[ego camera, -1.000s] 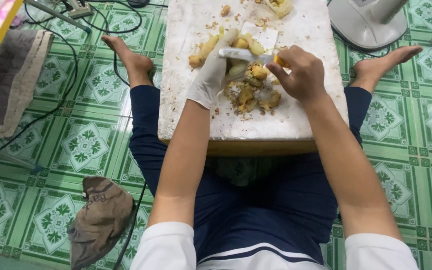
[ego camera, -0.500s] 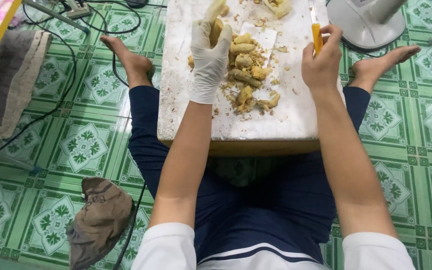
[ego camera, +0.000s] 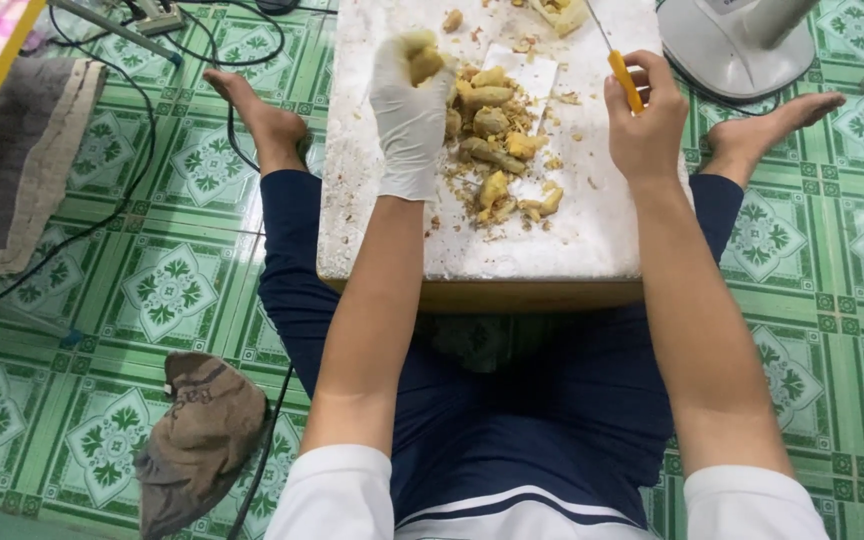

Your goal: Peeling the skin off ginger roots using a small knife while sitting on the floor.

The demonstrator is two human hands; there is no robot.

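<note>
left grip, gloved, pinches a yellow fruit piece; right grip clenches an orange-handled knife. risk: blade points away above the right grip, so reaching across to the fruit pile on the counter could nick the glove.

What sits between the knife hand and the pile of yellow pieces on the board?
Nothing visible. The right hand holds the yellow-handled knife raised, and only bare white board with scattered crumbs lies between it and the pile. The gloved left hand holds a piece on the pile's far side.
</note>
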